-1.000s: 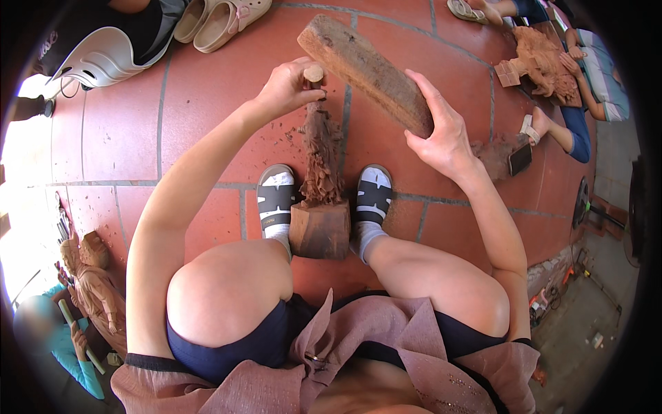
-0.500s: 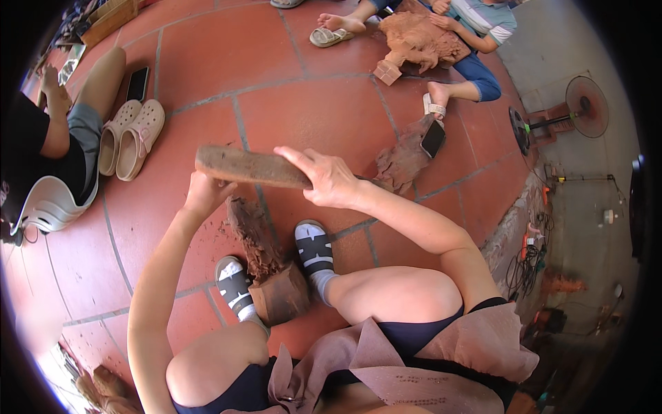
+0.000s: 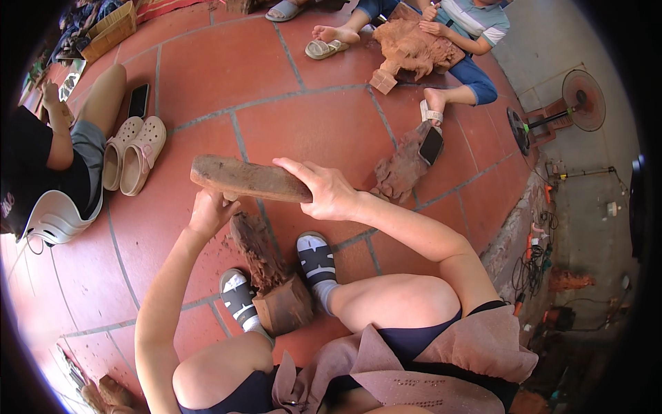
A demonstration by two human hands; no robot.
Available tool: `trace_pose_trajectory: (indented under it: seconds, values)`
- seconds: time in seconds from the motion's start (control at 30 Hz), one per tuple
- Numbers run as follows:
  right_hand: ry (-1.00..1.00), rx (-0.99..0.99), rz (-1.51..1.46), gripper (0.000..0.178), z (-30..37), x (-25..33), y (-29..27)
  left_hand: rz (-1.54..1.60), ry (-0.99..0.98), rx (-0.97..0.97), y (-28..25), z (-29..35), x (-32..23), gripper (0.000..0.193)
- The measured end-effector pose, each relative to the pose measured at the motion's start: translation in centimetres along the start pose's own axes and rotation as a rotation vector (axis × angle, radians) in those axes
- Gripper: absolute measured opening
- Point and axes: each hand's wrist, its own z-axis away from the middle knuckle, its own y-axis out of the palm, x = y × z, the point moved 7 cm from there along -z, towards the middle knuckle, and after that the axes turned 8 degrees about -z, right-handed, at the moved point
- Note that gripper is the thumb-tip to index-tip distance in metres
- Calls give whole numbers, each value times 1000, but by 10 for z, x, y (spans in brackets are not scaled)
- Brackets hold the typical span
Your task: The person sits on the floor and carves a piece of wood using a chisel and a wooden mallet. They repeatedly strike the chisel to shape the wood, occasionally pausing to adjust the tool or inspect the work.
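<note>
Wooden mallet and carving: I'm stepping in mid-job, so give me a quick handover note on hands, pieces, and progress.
Right hand grips the flat wooden mallet, held level above the work.
Left hand is closed on what looks like a chisel handle, mostly hidden, at the top of the rough reddish wood carving.
The carving leans on a wooden block braced between both sandalled feet.
Surface is roughly chipped; no fine detail visible, so shaping remains.

Reddish-brown wooden block [image 3: 243, 178] above a rust-coloured carved wood piece [image 3: 265, 265]. Terracotta-red floor tiles [image 3: 207, 76] with grey grout. Black-and-white striped sandals [image 3: 316, 255]. Pale pink clogs [image 3: 134, 153]. Dusty-mauve apron [image 3: 427, 352].
</note>
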Motion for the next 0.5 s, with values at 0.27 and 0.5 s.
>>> trace_pose_trajectory:
  seconds: [0.27, 0.5]
  values:
    - [78, 52, 110, 87, 1, -11, 2, 124, 33, 24, 3, -16, 23, 35]
    - [162, 118, 144, 86, 2, -22, 4, 51, -82, 37, 12, -18, 26, 36]
